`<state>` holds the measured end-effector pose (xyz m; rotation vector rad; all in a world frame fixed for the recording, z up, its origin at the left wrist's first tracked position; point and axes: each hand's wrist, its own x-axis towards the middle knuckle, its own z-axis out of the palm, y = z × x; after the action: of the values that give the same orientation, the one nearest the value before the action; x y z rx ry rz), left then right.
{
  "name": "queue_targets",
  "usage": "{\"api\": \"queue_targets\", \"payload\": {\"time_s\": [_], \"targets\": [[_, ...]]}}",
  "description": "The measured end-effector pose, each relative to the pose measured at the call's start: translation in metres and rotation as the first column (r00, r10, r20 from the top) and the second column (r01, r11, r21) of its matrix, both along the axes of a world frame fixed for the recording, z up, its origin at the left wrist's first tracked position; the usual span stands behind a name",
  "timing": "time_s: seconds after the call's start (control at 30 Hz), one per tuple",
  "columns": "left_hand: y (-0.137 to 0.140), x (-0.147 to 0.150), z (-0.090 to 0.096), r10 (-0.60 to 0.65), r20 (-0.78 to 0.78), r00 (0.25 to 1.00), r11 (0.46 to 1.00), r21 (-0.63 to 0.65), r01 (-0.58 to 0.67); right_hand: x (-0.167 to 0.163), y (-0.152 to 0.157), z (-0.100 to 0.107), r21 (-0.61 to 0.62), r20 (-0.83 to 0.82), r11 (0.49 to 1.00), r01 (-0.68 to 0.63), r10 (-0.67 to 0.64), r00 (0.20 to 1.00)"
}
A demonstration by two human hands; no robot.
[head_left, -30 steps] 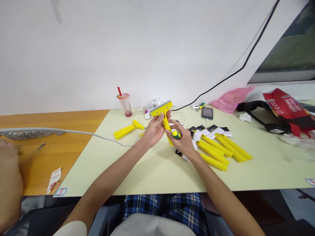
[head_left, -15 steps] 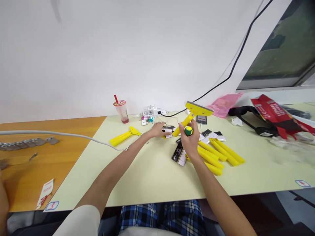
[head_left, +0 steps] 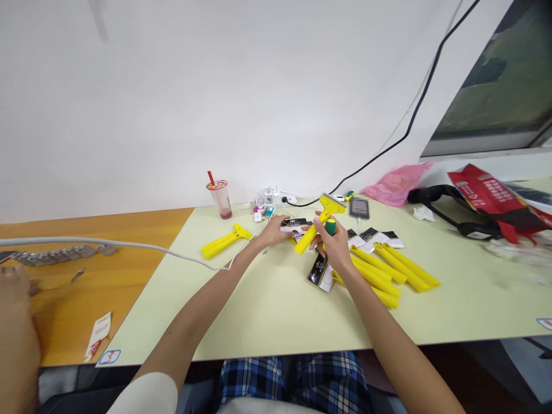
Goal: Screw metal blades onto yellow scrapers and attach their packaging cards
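My right hand (head_left: pixel 337 246) is closed around a yellow scraper (head_left: pixel 307 238), its metal-edged head pointing up and right. A green-and-yellow handle (head_left: pixel 330 226), like a screwdriver's, sticks up from the same hand. My left hand (head_left: pixel 275 232) grips the left end of a black-and-white packet (head_left: pixel 297 224), just behind the scraper. Another yellow scraper (head_left: pixel 223 242) lies left of my left forearm. Beside my right forearm are several yellow handles (head_left: pixel 409 269), partly covered by the arm. A black-and-white packet (head_left: pixel 319 270) lies below my right hand.
A cup with a red straw (head_left: pixel 221 201) stands near the wall. Cables run from a power strip (head_left: pixel 276 197). A phone-like device (head_left: pixel 359 208), a pink bag (head_left: pixel 397 183) and a red bag (head_left: pixel 487 198) lie rightward. Another person's arm (head_left: pixel 17 322) is at the left, near a metal chain (head_left: pixel 64 253).
The scraper in my right hand has come lower and slightly left, closer to my left hand. My left hand has lifted the packet, which shows more. The other person's hand has come into view.
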<state>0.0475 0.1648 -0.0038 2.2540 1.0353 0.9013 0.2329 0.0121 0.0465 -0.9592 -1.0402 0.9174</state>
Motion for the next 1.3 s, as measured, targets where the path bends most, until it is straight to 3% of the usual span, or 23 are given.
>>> {"api": "queue_targets", "payload": {"time_s": [0.2,0.3,0.47,0.63,0.8,0.87,1.0,1.07,1.17,1.3], "targets": [[-0.046,-0.038,0.015,-0.011,0.034,0.999,0.987,0.163,0.005,0.009,0.005,0.017,-0.051,-0.138,0.996,-0.068,0.061,0.989],[-0.075,-0.066,0.014,0.002,0.032,0.999,0.937,0.350,-0.013,0.013,0.011,0.034,0.004,-0.135,0.998,-0.059,0.059,0.989],[-0.111,-0.099,0.007,0.042,0.067,0.997,0.876,0.477,-0.069,0.003,0.016,0.044,0.030,-0.095,0.992,-0.121,0.123,0.988],[-0.126,-0.102,0.008,-0.101,0.097,0.990,0.916,0.398,0.054,-0.016,0.008,0.027,-0.014,-0.074,0.992,-0.123,0.122,0.990],[-0.131,-0.096,0.012,-0.144,0.110,0.983,0.932,0.350,0.098,-0.017,0.003,0.012,0.017,-0.011,0.995,-0.099,0.099,0.995],[-0.131,-0.096,0.011,-0.144,0.120,0.982,0.905,0.418,0.081,-0.015,0.003,0.010,-0.001,0.020,0.993,-0.118,0.118,0.993],[-0.131,-0.096,0.008,-0.167,0.172,0.971,0.754,0.657,0.013,-0.016,0.002,0.008,-0.057,0.057,0.988,-0.145,0.148,0.987],[-0.133,-0.095,0.008,-0.182,0.196,0.964,0.729,0.685,-0.002,-0.018,0.001,0.008,-0.078,0.063,0.985,-0.151,0.156,0.986],[-0.139,-0.092,0.008,-0.186,0.257,0.948,0.794,0.607,-0.008,-0.019,0.000,0.009,-0.120,0.051,0.983,-0.142,0.149,0.988],[-0.146,-0.087,0.004,-0.148,0.398,0.906,0.955,0.297,0.025,-0.018,0.000,0.012,-0.230,0.032,0.959,-0.164,0.176,0.984]]}}
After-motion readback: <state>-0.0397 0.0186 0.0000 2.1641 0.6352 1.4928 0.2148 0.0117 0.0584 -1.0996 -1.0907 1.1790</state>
